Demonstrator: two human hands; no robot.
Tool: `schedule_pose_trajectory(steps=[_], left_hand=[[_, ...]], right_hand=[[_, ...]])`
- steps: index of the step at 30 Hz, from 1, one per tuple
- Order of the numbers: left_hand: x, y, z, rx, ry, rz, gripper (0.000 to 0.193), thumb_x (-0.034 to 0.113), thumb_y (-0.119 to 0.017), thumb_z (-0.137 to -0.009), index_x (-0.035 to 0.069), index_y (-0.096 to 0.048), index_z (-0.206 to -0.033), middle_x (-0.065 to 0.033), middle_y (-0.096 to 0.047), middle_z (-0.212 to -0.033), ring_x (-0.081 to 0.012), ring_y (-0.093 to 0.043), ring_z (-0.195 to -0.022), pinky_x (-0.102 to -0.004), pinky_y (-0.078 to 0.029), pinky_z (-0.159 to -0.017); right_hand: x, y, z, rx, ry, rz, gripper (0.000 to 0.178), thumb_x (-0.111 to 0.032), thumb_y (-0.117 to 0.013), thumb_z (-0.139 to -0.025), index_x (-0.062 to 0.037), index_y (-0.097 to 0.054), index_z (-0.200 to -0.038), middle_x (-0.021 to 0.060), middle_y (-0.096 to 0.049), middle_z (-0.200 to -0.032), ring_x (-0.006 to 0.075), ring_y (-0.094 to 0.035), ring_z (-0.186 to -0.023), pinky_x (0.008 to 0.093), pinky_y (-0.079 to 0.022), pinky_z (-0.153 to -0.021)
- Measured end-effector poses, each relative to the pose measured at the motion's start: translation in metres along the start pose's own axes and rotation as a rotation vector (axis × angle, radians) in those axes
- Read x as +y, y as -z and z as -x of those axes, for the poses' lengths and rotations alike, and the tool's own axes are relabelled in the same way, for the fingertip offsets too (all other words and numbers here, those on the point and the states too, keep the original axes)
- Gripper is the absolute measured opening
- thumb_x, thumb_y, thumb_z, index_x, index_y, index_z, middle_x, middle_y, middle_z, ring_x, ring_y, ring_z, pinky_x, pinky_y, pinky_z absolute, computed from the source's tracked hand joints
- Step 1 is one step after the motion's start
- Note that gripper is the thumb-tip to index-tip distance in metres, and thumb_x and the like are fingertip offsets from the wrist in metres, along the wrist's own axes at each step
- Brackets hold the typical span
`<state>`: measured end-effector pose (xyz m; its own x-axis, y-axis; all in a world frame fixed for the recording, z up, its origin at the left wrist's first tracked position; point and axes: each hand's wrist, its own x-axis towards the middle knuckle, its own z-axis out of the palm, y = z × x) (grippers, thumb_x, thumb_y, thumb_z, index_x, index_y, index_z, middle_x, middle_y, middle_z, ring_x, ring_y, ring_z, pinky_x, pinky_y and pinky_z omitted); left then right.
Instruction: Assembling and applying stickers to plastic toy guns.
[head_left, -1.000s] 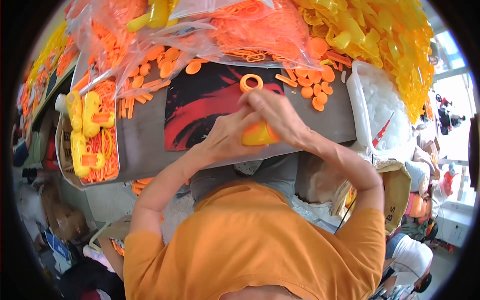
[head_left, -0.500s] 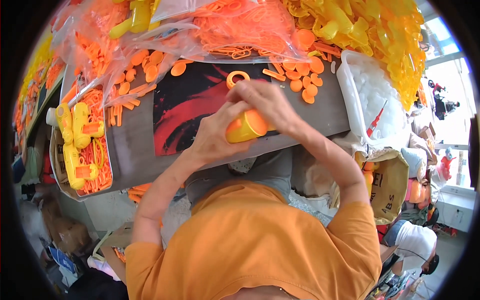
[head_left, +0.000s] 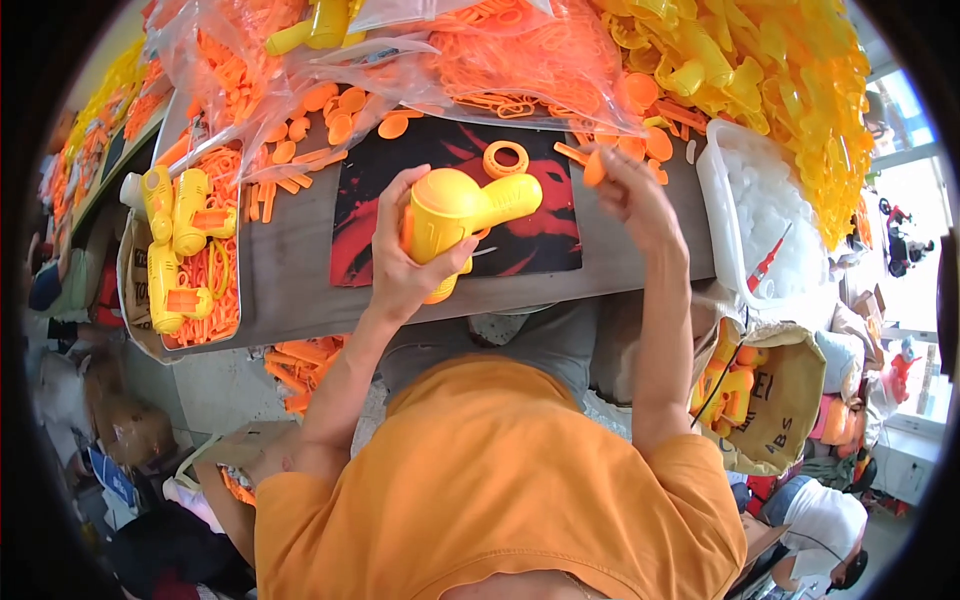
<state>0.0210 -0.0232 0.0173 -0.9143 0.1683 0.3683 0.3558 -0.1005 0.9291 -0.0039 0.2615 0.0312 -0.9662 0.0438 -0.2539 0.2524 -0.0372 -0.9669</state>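
My left hand (head_left: 400, 245) is wrapped round a yellow toy hair dryer (head_left: 447, 205), holding it above the front of the dark mat. The dryer's narrow nozzle points right, and its handle hangs below my thumb. A bit of orange shows at its left side, mostly covered by my fingers. My right hand (head_left: 640, 195) is at the right of the mat, fingertips pinched on a small orange disc (head_left: 594, 168). Under and behind that hand lie more orange discs (head_left: 658, 143), partly hidden. An orange ring (head_left: 506, 158) rests on the mat beyond the dryer.
On the left stands a box of orange parts with several yellow dryers (head_left: 190, 225) on top. Bags of orange parts (head_left: 530, 65) and a yellow heap (head_left: 740, 60) line the back. At right, a white tub (head_left: 720, 215) holds pale pieces and a red-handled screwdriver (head_left: 768, 262).
My right hand has left the dryer and moved right to the orange discs. The left hand has turned the dryer so its nozzle points right. The view has shifted slightly.
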Motion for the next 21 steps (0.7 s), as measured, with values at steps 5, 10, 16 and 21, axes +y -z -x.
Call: schedule_pose_trajectory(steps=[5, 10, 16, 21], left_hand=[[0.003, -0.007, -0.011, -0.073, 0.072, 0.054, 0.073, 0.003, -0.077, -0.074, 0.006, -0.036, -0.134, -0.008, -0.052, -0.116, -0.0166, -0.058, -0.106, -0.031, -0.05, -0.092], [0.005, -0.015, -0.009, -0.108, 0.161, 0.117, 0.072, 0.005, -0.076, -0.074, 0.007, -0.037, -0.135, -0.0069, -0.052, -0.117, -0.0153, -0.057, -0.106, -0.0299, -0.049, -0.091], [0.009, -0.007, -0.008, -0.179, 0.244, 0.175, 0.071, 0.01, -0.075, -0.074, 0.007, -0.039, -0.135, -0.0068, -0.053, -0.119, -0.0148, -0.055, -0.107, -0.0302, -0.047, -0.092], [0.018, -0.018, -0.008, -0.214, 0.29, 0.214, 0.071, 0.011, -0.074, -0.074, 0.007, -0.039, -0.135, -0.0061, -0.053, -0.118, -0.0155, -0.055, -0.108, -0.0307, -0.045, -0.095]], right_hand=[[0.006, -0.045, 0.026, -0.193, -0.021, -0.328, 0.031, -0.029, -0.053, -0.098, -0.0051, -0.062, -0.115, -0.0117, -0.04, -0.065, -0.0015, -0.023, -0.05, 0.0178, -0.015, -0.045], [0.009, -0.049, 0.035, -0.139, 0.01, -0.234, 0.036, -0.031, -0.051, -0.098, -0.0031, -0.06, -0.12, -0.0095, -0.048, -0.075, 0.0001, -0.025, -0.052, 0.0176, -0.018, -0.047], [-0.01, -0.05, 0.044, -0.278, 0.248, 0.16, 0.051, -0.039, -0.051, -0.095, -0.0043, -0.053, -0.133, 0.0023, -0.055, -0.105, 0.0067, -0.047, -0.076, 0.0184, -0.034, -0.061], [-0.014, -0.064, 0.024, -0.487, 0.124, -0.351, 0.058, -0.046, -0.037, -0.1, -0.0025, -0.046, -0.137, 0.0103, -0.048, -0.138, 0.0211, -0.046, -0.127, 0.0343, -0.038, -0.104]])
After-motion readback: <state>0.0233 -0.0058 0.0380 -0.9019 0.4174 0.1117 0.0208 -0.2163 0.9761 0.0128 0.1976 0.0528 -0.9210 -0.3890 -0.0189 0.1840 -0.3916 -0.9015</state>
